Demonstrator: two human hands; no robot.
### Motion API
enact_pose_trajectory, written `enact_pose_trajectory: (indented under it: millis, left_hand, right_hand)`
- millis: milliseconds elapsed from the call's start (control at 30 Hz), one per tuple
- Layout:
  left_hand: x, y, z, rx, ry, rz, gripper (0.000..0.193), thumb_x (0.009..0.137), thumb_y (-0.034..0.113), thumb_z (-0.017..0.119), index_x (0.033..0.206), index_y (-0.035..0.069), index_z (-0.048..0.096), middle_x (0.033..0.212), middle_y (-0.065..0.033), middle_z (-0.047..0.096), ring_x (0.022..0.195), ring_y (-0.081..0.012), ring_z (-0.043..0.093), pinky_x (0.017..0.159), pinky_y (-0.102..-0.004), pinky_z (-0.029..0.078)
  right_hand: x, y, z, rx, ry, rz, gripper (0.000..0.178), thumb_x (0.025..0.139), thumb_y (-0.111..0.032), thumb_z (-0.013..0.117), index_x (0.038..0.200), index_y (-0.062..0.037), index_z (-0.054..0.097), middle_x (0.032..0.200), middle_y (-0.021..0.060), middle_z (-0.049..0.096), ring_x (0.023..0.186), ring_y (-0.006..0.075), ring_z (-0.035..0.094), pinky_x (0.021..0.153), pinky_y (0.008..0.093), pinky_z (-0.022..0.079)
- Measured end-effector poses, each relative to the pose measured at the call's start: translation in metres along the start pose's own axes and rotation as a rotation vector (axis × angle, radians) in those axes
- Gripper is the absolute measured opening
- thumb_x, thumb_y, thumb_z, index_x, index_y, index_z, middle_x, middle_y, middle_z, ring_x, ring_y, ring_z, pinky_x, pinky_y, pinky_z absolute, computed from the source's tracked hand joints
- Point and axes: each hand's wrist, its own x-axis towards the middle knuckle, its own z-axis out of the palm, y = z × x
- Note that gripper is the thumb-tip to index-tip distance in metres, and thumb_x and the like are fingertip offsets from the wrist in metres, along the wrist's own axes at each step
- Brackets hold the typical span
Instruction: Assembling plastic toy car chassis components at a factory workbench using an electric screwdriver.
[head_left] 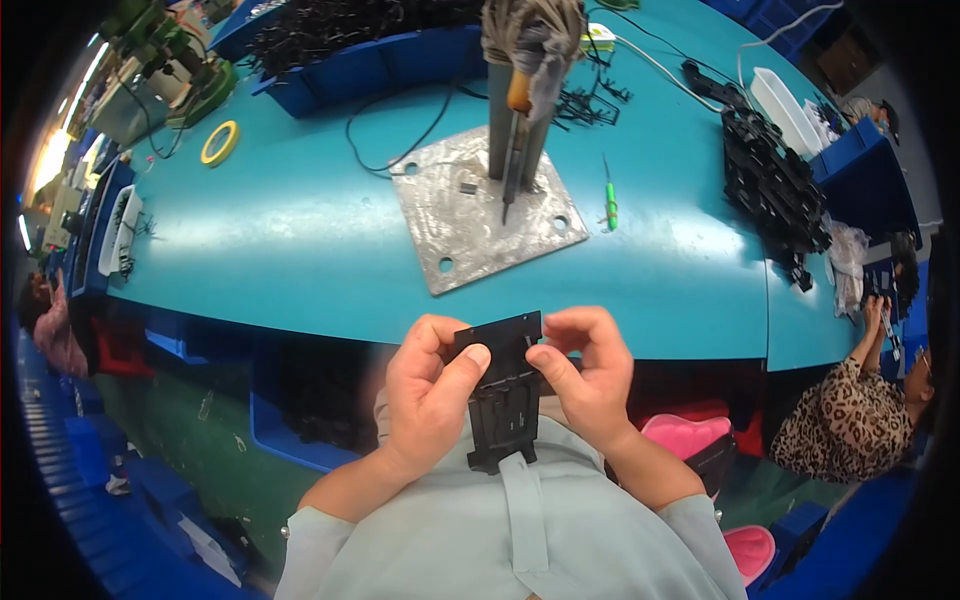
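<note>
A black plastic part point(505, 408) is held upright in front of my body, over the near edge of the table. Its upper end is a flat plate; a narrower, ribbed section hangs below and widens at the foot. My left hand point(432, 390) grips the plate's left side, thumb on the face and fingers behind. On the other side, my right hand point(592, 380) pinches the plate's right edge between thumb and curled fingers. Beyond the hands, a metal plate point(440, 215) with corner holes lies on the table, carrying an upright post and a pointed tool point(513, 150).
On the teal table point(290, 230) are a green-handled screwdriver point(612, 205), a yellow tape roll point(220, 143) and a dark cable. A blue bin point(380, 75) of black parts stands behind. More black parts point(770, 180) pile up at right, near a co-worker in leopard print point(845, 430).
</note>
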Motion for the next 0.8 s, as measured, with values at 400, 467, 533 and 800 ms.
enact_pose_trajectory:
  millis: [400,467,533,800]
  left_hand:
    - [-0.001,0.013,-0.018,0.105,0.166,0.197,0.012,0.089,0.001,0.058,0.100,0.001,0.053,0.094,-0.0039,0.059,0.083,-0.0069,0.055,0.075,-0.0229,0.048]
    - [0.001,0.014,-0.023,0.121,0.136,0.207,0.014,0.090,0.002,0.058,0.103,0.000,0.054,0.096,-0.0047,0.060,0.084,-0.0074,0.056,0.075,-0.0231,0.048]
    - [0.002,0.015,-0.026,0.134,0.111,0.216,0.016,0.090,0.003,0.058,0.106,0.000,0.055,0.097,-0.0055,0.061,0.085,-0.0078,0.056,0.076,-0.0233,0.048]
    - [0.019,-0.003,-0.046,0.416,0.066,0.298,0.031,0.088,0.000,0.058,0.119,0.001,0.059,0.109,-0.0075,0.060,0.091,-0.0110,0.056,0.079,-0.0233,0.048]
  right_hand:
    - [0.011,-0.022,0.039,-0.473,-0.248,-0.572,0.061,0.067,-0.033,0.079,0.111,0.0041,0.060,0.102,0.0170,0.055,0.086,0.0310,0.055,0.072,0.0376,0.047]
    - [0.012,-0.019,0.043,-0.495,-0.285,-0.559,0.070,0.064,-0.039,0.080,0.114,0.0049,0.057,0.109,0.0206,0.052,0.092,0.0345,0.053,0.077,0.0410,0.047]
    - [0.013,-0.017,0.047,-0.481,-0.276,-0.557,0.068,0.065,-0.037,0.081,0.113,0.0050,0.057,0.108,0.0203,0.053,0.092,0.0347,0.054,0.077,0.0409,0.048]
    - [0.020,0.006,0.041,-0.054,-0.218,-0.283,0.042,0.075,-0.012,0.067,0.112,0.0050,0.055,0.102,0.0154,0.060,0.090,0.0267,0.059,0.080,0.0342,0.048]
